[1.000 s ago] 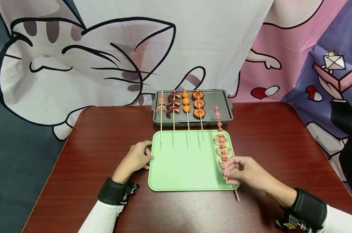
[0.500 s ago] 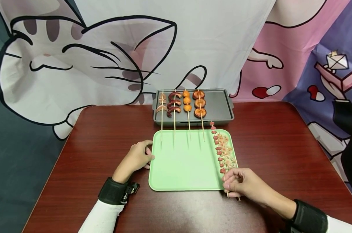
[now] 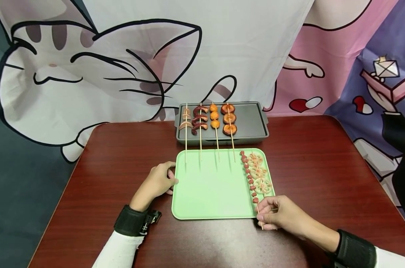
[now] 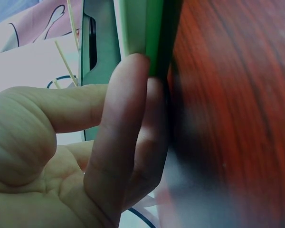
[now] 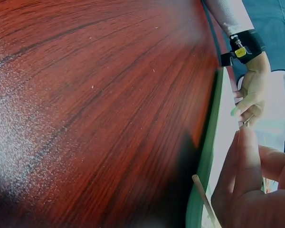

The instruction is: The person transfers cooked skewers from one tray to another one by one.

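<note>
Nearest us, the right grip (image 3: pixel 274 213) is closed in a pinch on the bare end of the red-piece skewer (image 3: pixel 249 176), which lies along the right of the green tray (image 3: pixel 212 186), just beside the pale-slice skewer (image 3: pixel 262 185); we would best lower that end gently, releasing without rolling it; the left grip (image 3: pixel 160 179) pinches the tray's left edge, a useful brace; beyond, the grey tray (image 3: pixel 249 119) bears four more skewers (image 3: pixel 229 118).

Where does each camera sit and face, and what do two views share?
Head: on the head, facing forward and down at the green tray; left hand, right hand, sleeves.
Left wrist: on that wrist, facing the tray's edge; left hand.
Right wrist: on that wrist, facing across the tabletop; both hands, left sleeve.
Head and right wrist share both hands.
</note>
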Tool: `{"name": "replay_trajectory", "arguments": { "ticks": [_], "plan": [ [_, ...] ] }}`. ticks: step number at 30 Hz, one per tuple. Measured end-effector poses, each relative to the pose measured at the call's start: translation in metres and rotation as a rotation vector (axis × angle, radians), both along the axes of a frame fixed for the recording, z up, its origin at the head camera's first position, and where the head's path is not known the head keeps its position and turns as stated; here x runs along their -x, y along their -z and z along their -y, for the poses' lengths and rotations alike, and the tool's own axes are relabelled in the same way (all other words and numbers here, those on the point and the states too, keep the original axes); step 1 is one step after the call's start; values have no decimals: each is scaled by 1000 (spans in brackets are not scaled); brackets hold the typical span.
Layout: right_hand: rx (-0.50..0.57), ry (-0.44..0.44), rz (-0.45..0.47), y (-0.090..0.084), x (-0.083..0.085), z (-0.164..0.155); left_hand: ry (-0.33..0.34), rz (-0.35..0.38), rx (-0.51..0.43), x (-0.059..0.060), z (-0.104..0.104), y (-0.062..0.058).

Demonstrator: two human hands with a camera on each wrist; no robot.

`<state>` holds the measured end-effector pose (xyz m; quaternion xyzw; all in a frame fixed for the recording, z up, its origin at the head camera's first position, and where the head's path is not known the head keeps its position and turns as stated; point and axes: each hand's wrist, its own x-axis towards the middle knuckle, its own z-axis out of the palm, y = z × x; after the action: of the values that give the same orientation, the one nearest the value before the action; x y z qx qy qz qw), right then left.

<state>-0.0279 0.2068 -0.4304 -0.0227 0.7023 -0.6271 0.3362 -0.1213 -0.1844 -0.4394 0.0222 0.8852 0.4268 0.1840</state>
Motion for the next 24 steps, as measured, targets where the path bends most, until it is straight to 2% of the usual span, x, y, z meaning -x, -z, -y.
{"name": "replay_trajectory", "arguments": {
  "ticks": [9,17,24],
  "plan": [
    [-11,-21,-7,3,4,2,0,-13,12,1,-1,-1],
    [-213,-78,-163,3,9,4,-4,-17,3,1,-2,-1],
    [-251,-97,-191,3,12,5,-1,-16,10,1,-2,0]
  ]
}}
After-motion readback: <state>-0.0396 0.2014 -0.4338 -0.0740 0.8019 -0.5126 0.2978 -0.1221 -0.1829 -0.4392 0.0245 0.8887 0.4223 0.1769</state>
